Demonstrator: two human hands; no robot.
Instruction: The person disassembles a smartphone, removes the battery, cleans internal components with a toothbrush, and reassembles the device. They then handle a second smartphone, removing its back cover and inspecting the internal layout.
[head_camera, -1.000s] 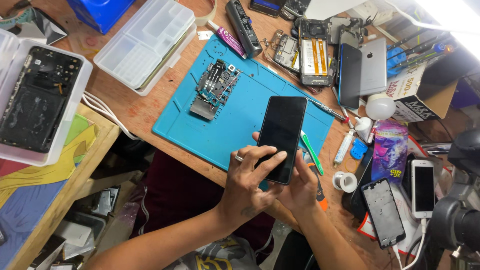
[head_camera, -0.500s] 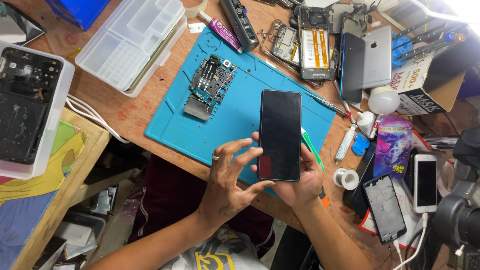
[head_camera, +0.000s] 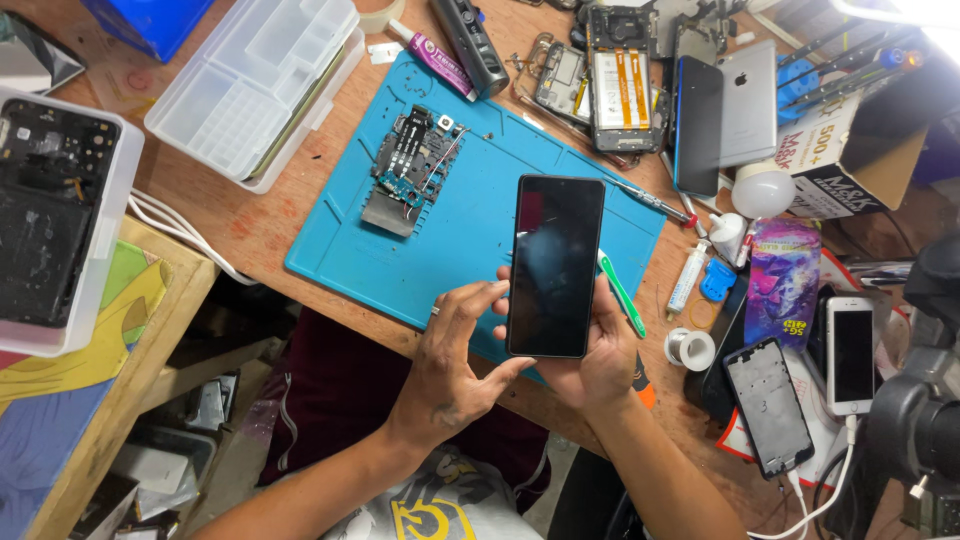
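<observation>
Item: phone (head_camera: 555, 265), dark screen up, held upright above the near edge of the blue mat (head_camera: 470, 230).

Right hand (head_camera: 590, 360): cupped under the phone's lower half, fingers closed round its right edge, carrying it.

Left hand (head_camera: 455, 365): partly curled, thumb tip on the phone's lower left corner, fingers by its left edge; touching, not gripping.

Step, as judged: inspection or pressing of the screen along its edges. The next move likely calls for even, light pressure round the frame while the right hand keeps the phone level.

Nearby: 1 circuit board (head_camera: 410, 165) on the mat, green tool (head_camera: 622, 293) just right of the phone, clear organiser box (head_camera: 255, 85) upper left.

Change from 0.5 s ago: phone stands a little straighter; left fingers have drawn down toward the lower corner.
</observation>
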